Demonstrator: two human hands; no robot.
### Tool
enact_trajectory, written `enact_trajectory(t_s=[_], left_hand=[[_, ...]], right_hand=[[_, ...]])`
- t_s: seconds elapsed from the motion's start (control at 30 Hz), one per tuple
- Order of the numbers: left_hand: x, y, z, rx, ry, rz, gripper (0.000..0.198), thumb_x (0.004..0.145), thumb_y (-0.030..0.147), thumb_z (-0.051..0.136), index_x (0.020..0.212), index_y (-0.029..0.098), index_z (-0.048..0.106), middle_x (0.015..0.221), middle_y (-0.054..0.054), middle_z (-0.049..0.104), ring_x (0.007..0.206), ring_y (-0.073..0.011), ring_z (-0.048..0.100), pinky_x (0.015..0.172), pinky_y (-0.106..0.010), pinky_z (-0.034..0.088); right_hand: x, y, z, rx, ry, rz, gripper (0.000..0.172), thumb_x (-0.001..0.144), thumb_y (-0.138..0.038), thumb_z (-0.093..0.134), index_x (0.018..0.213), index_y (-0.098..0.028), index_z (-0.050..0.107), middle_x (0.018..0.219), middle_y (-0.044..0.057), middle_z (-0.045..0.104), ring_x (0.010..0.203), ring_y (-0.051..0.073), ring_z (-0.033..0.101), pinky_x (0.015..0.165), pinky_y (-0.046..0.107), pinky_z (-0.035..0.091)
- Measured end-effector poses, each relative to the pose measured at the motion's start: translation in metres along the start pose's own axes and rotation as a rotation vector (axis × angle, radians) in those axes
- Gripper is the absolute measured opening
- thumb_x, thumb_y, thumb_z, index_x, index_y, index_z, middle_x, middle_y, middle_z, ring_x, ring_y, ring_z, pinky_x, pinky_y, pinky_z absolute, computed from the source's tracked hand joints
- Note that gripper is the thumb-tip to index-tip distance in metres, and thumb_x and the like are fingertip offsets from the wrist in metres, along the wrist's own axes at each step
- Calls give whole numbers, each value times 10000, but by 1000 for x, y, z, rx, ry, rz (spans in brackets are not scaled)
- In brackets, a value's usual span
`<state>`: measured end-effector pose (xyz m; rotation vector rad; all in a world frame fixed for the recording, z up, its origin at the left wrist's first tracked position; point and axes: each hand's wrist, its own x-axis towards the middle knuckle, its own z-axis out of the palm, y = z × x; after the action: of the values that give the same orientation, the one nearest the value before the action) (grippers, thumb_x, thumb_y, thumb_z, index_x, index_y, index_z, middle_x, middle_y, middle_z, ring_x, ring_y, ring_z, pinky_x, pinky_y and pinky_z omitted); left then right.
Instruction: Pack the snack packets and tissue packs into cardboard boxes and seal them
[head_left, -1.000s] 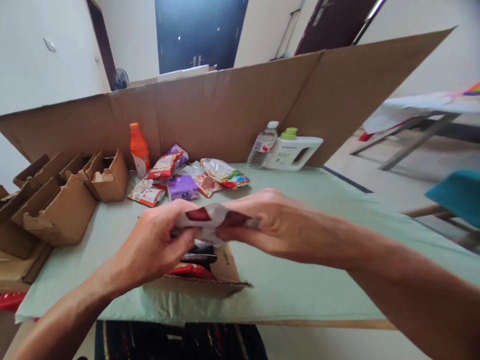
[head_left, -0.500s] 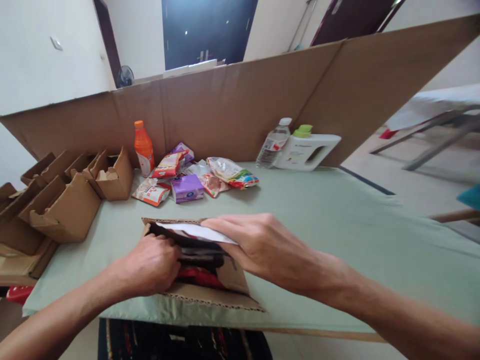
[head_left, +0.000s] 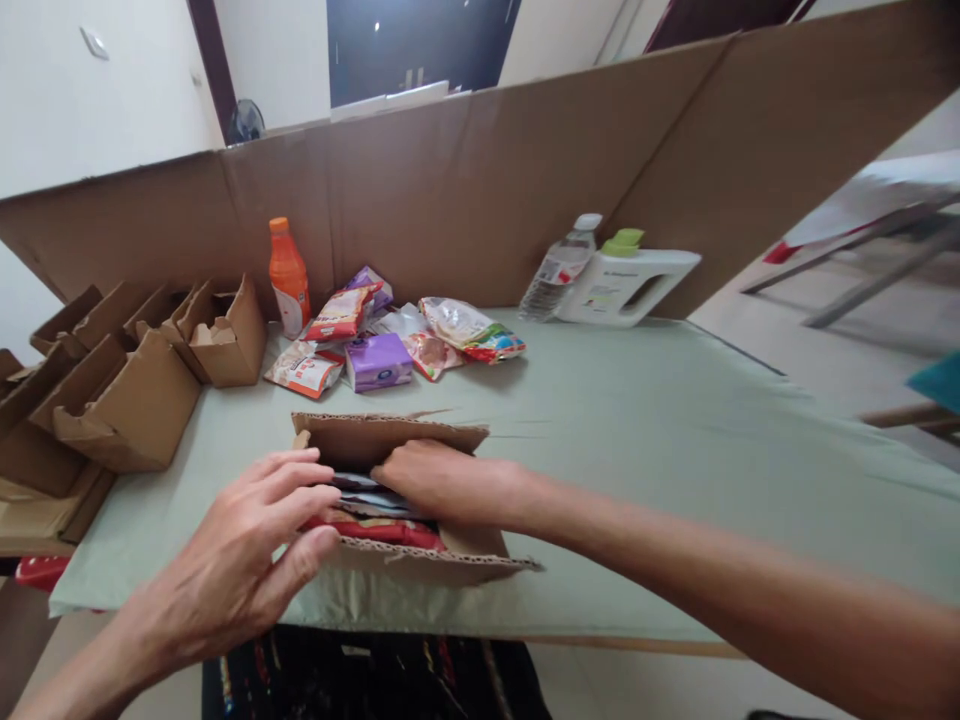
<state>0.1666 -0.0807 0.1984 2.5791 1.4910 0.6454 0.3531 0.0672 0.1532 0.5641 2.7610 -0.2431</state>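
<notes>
1. Live at the open cardboard box point(head_left: 450, 568), stood near the front edge of the desk point(head_left: 637, 430): R hand point(head_left: 435, 482) is seen sunk inside, close to the rear wall.
2. R grip: fingertips are hidden inside the box, so how far it's open, or whether anything is held, can't be told.
3. L hand point(head_left: 255, 535) is held at the box's left end, fingers spread, thumb well apart; nothing is gripped.
4. Progress, as judged: box is part-filled, w/ a red packet point(head_left: 390, 533) laid along the front wall & pale-blue packets point(head_left: 379, 498) tucked behind. Placing looks nearly done; R hand isn't yet withdrawn.
5. Left outside, approx. mid-desk behind the box: purple pack point(head_left: 379, 362), red snack bag point(head_left: 341, 312), clear-topped bag point(head_left: 469, 325), etc.
6. Vs. 0.5 s ago: a white-edged packet was then held by R hand at the rear wall; now no such edge is shown there, & R hand has been pushed lower. L hand, then fisted inside the left end, has been opened & drawn back.
</notes>
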Motion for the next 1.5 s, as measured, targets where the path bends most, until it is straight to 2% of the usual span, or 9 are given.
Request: enact_trajectory(t_s=[0.17, 0.27, 0.37, 0.6, 0.83, 1.0, 1.1, 1.23, 1.5], left_hand=[[-50, -15, 38, -26, 448, -131, 430, 954, 207, 623, 1378, 213, 557, 1395, -122, 585, 1321, -231, 561, 1101, -361, 496], [-67, -22, 67, -137, 524, -257, 505, 939, 234, 664, 1427, 234, 538, 1448, -117, 553, 1350, -233, 541, 1126, -355, 476], [-69, -24, 86, -289, 537, -239, 480, 940, 222, 661, 1408, 245, 556, 1375, -107, 623, 1309, -236, 584, 1095, -362, 510], [-53, -21, 95, -356, 535, -334, 468, 1005, 238, 603, 1460, 259, 493, 966, -12, 753, 947, -168, 741, 974, -317, 578], [-42, -23, 96, -45, 536, -455, 486, 984, 219, 611, 1449, 319, 508, 1532, -126, 433, 1355, -293, 513, 1050, -523, 535], [-35, -35, 91, -32, 262, -266, 391, 1022, 106, 436, 1300, 318, 610, 1532, -83, 480, 1455, -275, 409, 1072, -539, 532], [-35, -40, 87, -21, 222, -252, 378, 1013, 113, 460, 1309, 298, 604, 1519, -92, 517, 1472, -279, 399, 1090, -549, 526], [-41, -48, 79, -20, 138, -195, 415, 1026, 246, 508, 1433, 321, 541, 1589, -89, 473, 1516, -310, 363, 1089, -555, 534], [-58, -66, 85, 39, 222, -181, 580, 958, 353, 599, 1519, 431, 478, 1613, -49, 467, 1484, -377, 431, 1101, -554, 523]], right_hand=[[-30, 7, 8, 144, 241, -72, 287, 959, -99, 548, 1157, -140, 753, 1119, 120, 793, 988, 239, 766, 843, 307, 582], [-68, 14, 14, 238, 699, -86, 295, 997, -151, 521, 1204, -175, 730, 1164, 83, 789, 1051, 207, 752, 921, 301, 595], [-95, 18, 22, 271, 902, -86, 260, 1002, -162, 527, 1144, -228, 735, 1064, 26, 811, 976, 168, 767, 890, 253, 612], [-103, 29, 37, 376, 970, 3, 424, 997, -318, 600, 1421, -305, 590, 1454, 77, 636, 1323, 241, 616, 1074, 397, 550], [-109, 31, 67, 428, 603, -103, 667, 953, -567, 600, 1549, -285, 499, 1444, 134, 640, 1375, 339, 562, 1111, 513, 511], [-103, 17, 106, 230, 798, -83, 556, 1006, -389, 577, 1543, -271, 489, 1536, 148, 550, 1435, 299, 497, 1165, 537, 430], [-101, 25, 116, 124, 774, -130, 761, 897, -628, 665, 1538, -253, 498, 1602, 186, 455, 1508, 371, 369, 1190, 624, 346], [-90, 44, 111, 112, 676, -200, 765, 833, -464, 778, 1527, -306, 497, 1658, 174, 357, 1549, 386, 261, 1171, 672, 321], [-59, 44, 116, 263, 831, -348, 685, 734, -306, 680, 1399, -169, 591, 1471, 210, 567, 1493, 380, 354, 1124, 656, 391]])
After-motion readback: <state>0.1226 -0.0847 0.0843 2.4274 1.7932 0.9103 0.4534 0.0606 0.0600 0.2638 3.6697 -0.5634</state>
